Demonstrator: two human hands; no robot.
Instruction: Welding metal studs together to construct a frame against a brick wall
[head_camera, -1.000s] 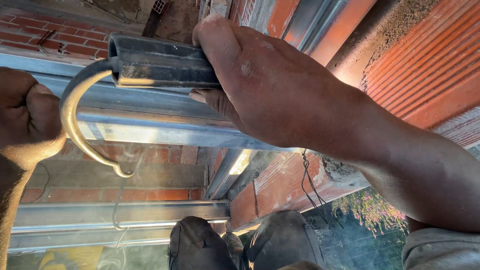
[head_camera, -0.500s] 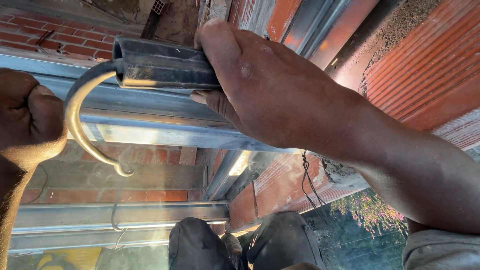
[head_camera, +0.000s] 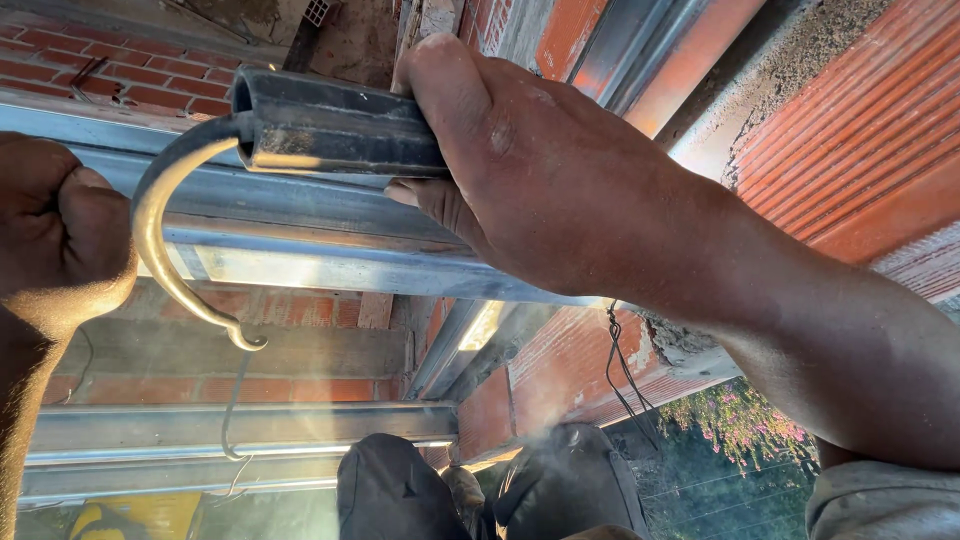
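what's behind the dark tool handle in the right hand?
Behind the dark handle gripped by the right hand: a horizontal metal rail, brick wall above. The hand covers where the rail continues.

Curved metal hook has swung slightly rightward beneath the dark tool handle; left hand shifted marginally right.

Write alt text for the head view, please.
The right hand grips a dark metal tube with a curved hook at its end, against a steel rail. The left hand is a closed fist; brick walls surround.
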